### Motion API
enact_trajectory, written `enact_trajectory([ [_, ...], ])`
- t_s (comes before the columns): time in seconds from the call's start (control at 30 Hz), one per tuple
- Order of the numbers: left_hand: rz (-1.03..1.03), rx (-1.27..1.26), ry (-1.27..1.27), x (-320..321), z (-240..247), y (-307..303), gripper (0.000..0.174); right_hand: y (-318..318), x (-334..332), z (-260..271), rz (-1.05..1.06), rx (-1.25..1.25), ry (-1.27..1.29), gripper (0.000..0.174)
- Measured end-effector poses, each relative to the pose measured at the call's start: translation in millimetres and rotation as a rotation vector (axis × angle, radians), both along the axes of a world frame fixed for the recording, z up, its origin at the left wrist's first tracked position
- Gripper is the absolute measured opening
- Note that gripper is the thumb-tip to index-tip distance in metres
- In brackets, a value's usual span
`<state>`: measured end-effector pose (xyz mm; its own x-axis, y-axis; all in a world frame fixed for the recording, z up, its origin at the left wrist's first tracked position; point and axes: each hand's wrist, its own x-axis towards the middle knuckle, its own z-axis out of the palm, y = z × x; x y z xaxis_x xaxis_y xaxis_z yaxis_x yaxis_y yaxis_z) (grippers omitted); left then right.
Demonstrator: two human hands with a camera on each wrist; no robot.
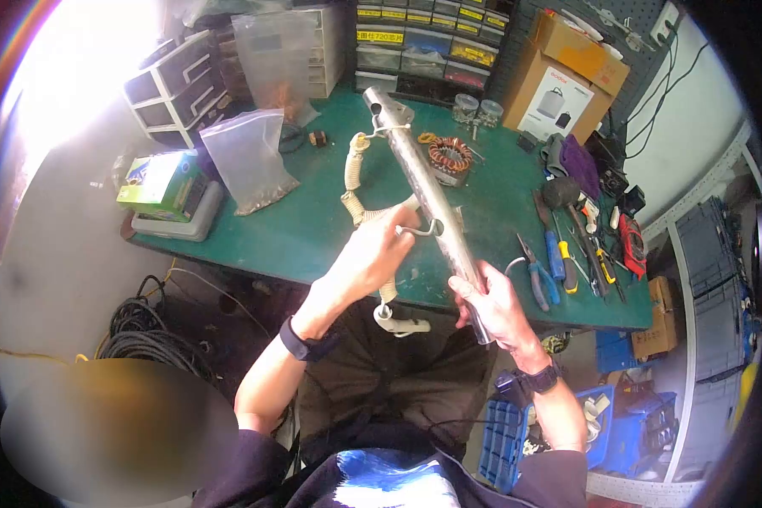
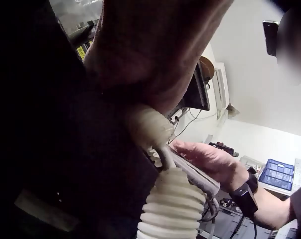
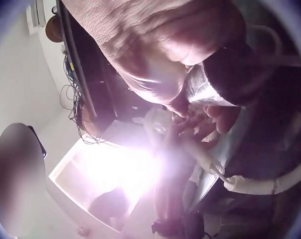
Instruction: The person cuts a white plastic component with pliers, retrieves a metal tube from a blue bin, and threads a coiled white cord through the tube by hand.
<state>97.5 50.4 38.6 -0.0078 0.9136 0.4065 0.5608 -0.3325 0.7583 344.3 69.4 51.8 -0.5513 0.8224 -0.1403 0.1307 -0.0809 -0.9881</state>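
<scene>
A shiny metal tube [image 1: 423, 182] with round holes in its side slants over the green table. My right hand [image 1: 497, 306] grips the tube near its lower end, thumb along the top. Beside the tube's middle, my left hand [image 1: 366, 261] holds a cream ribbed sleeve [image 2: 170, 214] with curled fingers. A thin pale cable [image 1: 416, 229] bends from these fingers into a hole in the tube. More sleeve segments [image 1: 352, 169] hang along the cable, which also loops round the tube's upper end. A white elbow-shaped end [image 1: 400, 323] dangles below the left hand. My left fingertips are partly hidden.
Behind the tube sits a copper-wound ring coil [image 1: 450, 154]. Pliers [image 1: 540, 275], screwdrivers and other tools lie at the right of the table [image 1: 254, 254]. A zip bag [image 1: 250, 161] and a green box [image 1: 162, 182] stand at the left, a cardboard box [image 1: 567, 76] at the back.
</scene>
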Motion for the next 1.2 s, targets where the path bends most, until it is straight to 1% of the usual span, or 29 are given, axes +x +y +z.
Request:
enact_trajectory([
  [0.03, -0.005, 0.002, -0.007, 2, -3, 2, 0.017, -1, -2, -1, 0.010, 0.002, -0.008, 0.028],
  [0.1, 0.063, 0.127, 0.300, 12, -7, 2, 0.016, -3, -5, -3, -0.006, 0.018, -0.030, 0.028],
  [0.13, 0.104, 0.271, 0.364, 17, -6, 0, 0.013, -4, -7, -4, -0.016, 0.033, -0.042, 0.027],
  [0.17, 0.104, 0.269, 0.358, 20, -5, -2, 0.013, -3, -7, -5, -0.016, 0.032, -0.048, 0.027],
  [0.23, 0.037, 0.155, 0.306, 25, 1, -7, 0.011, -2, -8, -7, -0.100, 0.021, -0.026, 0.028],
  [0.27, 0.001, 0.139, 0.351, 28, 4, -10, 0.014, 0, -9, -4, -0.112, 0.021, -0.011, 0.028],
  [0.37, -0.039, 0.196, 0.341, 30, -11, -7, 0.016, 8, -8, -9, -0.128, -0.022, -0.016, 0.028],
  [0.4, -0.034, 0.120, 0.325, 29, -8, -8, 0.016, 9, -7, -10, -0.119, -0.023, -0.039, 0.028],
  [0.57, -0.056, 0.149, 0.301, 20, -19, -1, 0.017, 16, -2, -21, -0.031, -0.044, -0.077, 0.029],
  [0.63, -0.020, 0.129, 0.307, 17, -27, 0, 0.018, 20, -3, -15, 0.003, 0.003, -0.161, 0.031],
  [0.7, -0.023, 0.081, 0.304, 14, -30, 2, 0.020, 27, -1, -6, 0.048, 0.039, -0.257, 0.038],
  [0.77, -0.020, 0.141, 0.215, 15, -31, 3, 0.022, 37, 3, -4, 0.074, 0.183, -0.347, 0.044],
  [0.8, -0.024, 0.062, 0.148, 17, -28, 2, 0.023, 41, 6, -2, 0.083, 0.195, -0.393, 0.050],
  [0.87, -0.031, 0.107, 0.083, 20, -34, 4, 0.024, 41, 12, -2, 0.079, 0.263, -0.413, 0.053],
  [0.9, -0.022, 0.141, 0.069, 21, -34, 5, 0.025, 38, 14, 5, 0.073, 0.300, -0.423, 0.054],
  [0.93, 0.010, 0.133, 0.079, 23, -34, 5, 0.025, 34, 18, 14, 0.069, 0.337, -0.467, 0.050],
  [0.97, 0.011, 0.076, 0.035, 24, -33, 4, 0.025, 32, 25, 16, 0.052, 0.401, -0.419, 0.041],
  [1.03, 0.033, 0.083, 0.035, 25, -35, 4, 0.026, 21, 44, 36, 0.062, 0.419, -0.309, 0.033],
  [1.07, 0.033, 0.037, 0.015, 25, -34, 3, 0.026, 17, 55, 46, 0.023, 0.383, -0.245, 0.028],
  [1.1, 0.028, 0.013, 0.006, 24, -32, 3, 0.026, 10, 63, 54, -0.066, 0.308, -0.074, 0.025],
  [1.17, 0.032, 0.024, 0.026, 23, -32, 5, 0.026, 5, 91, 71, -0.142, 0.281, -0.097, 0.021],
  [1.2, 0.020, 0.014, 0.024, 24, -35, 2, 0.026, 7, 107, 66, -0.224, 0.318, -0.165, 0.021],
])
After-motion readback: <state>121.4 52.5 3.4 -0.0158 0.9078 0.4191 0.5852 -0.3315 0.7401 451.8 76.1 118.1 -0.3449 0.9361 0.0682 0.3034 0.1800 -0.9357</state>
